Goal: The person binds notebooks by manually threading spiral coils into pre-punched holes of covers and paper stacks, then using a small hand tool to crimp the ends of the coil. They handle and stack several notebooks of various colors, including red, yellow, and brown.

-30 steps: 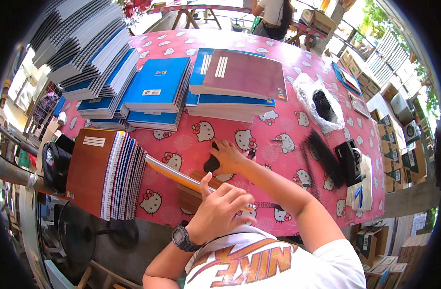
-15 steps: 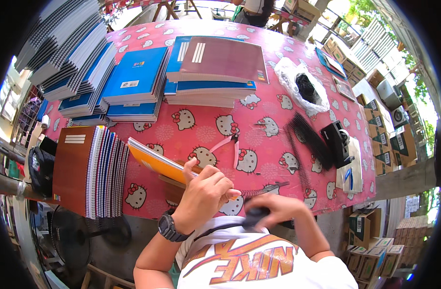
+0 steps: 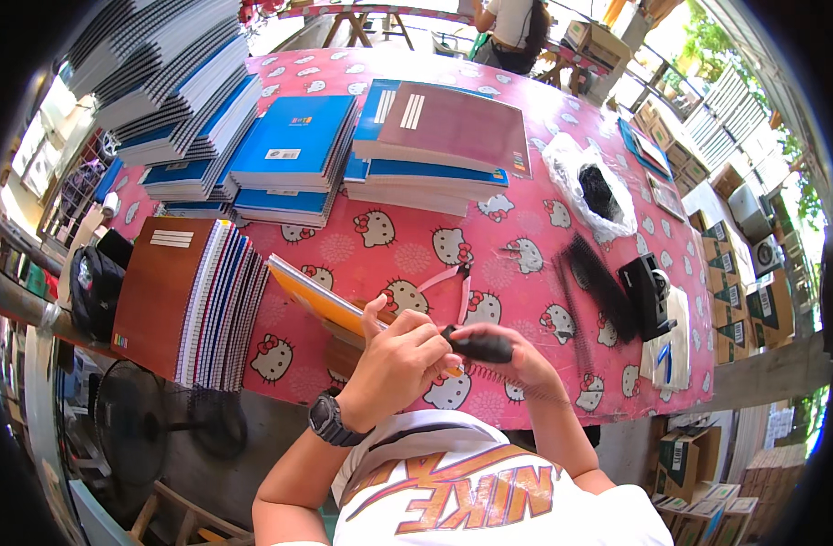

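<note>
My left hand (image 3: 406, 357), with a dark watch on its wrist, grips an orange-covered notebook (image 3: 321, 303) held tilted at the table's front edge. Part of the notebook lies hidden behind my fingers. In my right hand (image 3: 528, 358) is a black-handled tool (image 3: 483, 346), its tip close to my left fingertips at the notebook's near end. Whether the tip touches the notebook I cannot tell. A thin spiral binding coil (image 3: 517, 383) stretches below the tool toward my right wrist. Just beyond my hands lie pink-handled pliers (image 3: 455, 284) with their handles spread.
Brown notebooks (image 3: 166, 287) stand stacked at the left. Behind are blue notebooks (image 3: 294, 136) and a maroon-topped pile (image 3: 462, 123). On the right lie black coils (image 3: 599, 289), a black dispenser-like device (image 3: 649, 296) and a white plastic bag (image 3: 562, 177). Another person (image 3: 510, 32) stands far off.
My right hand has moved up and left, bringing the black-handled tool close to the notebook's end. The left hand keeps its hold. The whole view has shifted slightly.
</note>
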Tool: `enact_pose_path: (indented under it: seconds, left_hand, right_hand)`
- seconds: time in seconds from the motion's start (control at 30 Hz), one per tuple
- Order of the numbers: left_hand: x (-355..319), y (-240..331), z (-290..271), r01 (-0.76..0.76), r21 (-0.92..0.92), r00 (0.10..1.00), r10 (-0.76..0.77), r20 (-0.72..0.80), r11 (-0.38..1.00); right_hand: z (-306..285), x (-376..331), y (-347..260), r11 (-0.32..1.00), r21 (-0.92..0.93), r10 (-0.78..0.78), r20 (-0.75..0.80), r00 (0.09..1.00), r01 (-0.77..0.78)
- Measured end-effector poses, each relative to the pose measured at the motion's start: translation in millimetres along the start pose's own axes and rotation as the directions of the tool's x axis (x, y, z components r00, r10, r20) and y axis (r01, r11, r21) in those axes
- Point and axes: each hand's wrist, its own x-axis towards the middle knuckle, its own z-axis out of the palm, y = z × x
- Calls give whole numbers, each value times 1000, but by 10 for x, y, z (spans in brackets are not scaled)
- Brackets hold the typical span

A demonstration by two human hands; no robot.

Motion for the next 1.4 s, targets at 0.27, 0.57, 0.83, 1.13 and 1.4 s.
enact_pose_path:
  seconds: [0.27, 0.57, 0.83, 1.13, 1.4]
  left_hand:
    - [-15, -11, 10, -23, -24, 999, 23, -28, 999]
    - [-101, -183, -54, 126, 102, 980, -108, -167, 987]
    - [-139, -166, -93, 185, 105, 964, -160, -211, 977]
    - [-281, -250, -103, 251, 110, 916, -199, -349, 962]
    - [-304, -230, -127, 271, 79, 895, -221, -386, 959]
  right_hand:
    - [-227, -78, 53, 966, -253, 45, -35, 998, -53]
    - [67, 143, -318, 591, -793, -58, -228, 972, -151]
    - [19, 285, -359, 632, -775, -98, -97, 991, -13]
    - [287, 459, -380, 905, -387, -108, 191, 976, 176]
    - [205, 679, -261, 709, -685, -83, 152, 985, 165]
